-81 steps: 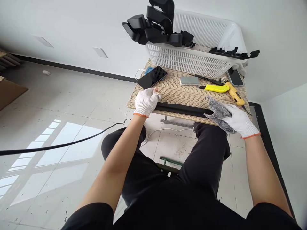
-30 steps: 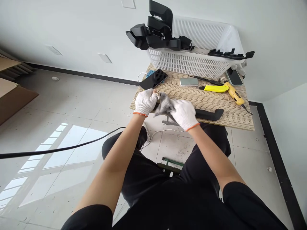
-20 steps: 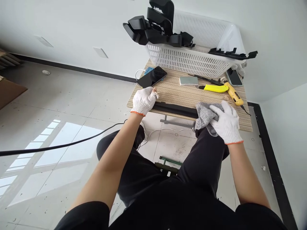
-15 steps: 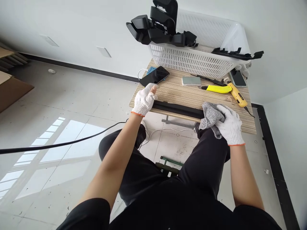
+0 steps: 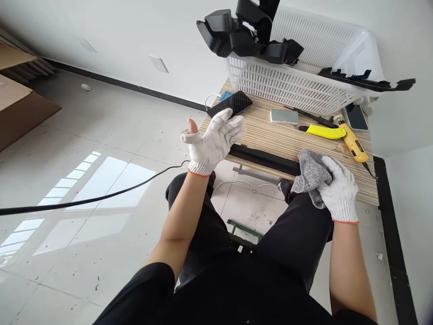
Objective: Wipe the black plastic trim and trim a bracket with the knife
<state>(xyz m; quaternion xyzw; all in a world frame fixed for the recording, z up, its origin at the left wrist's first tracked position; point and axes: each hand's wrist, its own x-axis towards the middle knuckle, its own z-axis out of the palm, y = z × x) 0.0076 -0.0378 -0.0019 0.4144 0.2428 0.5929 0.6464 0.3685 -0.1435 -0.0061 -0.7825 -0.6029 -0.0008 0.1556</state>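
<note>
A long black plastic strip (image 5: 264,159) lies along the near edge of a small wooden table (image 5: 270,135). My left hand (image 5: 213,142), in a white knit glove, is lifted above the strip's left end with fingers spread and holds nothing. My right hand (image 5: 336,188), also gloved, grips a bunched grey cloth (image 5: 310,174) at the strip's right end, which the cloth hides.
A white slatted basket (image 5: 297,85) with black plastic parts (image 5: 243,36) stands at the table's back. On the table lie a black phone (image 5: 230,104), a small grey box (image 5: 284,116), a yellow knife (image 5: 321,131), a yellow tool (image 5: 353,143) and another phone (image 5: 355,117). A black cable (image 5: 84,198) crosses the floor.
My right hand wiped the cloth along the strip toward my left hand and back to the right end. My left hand has let go of the strip's left end and risen, fingers open.
</note>
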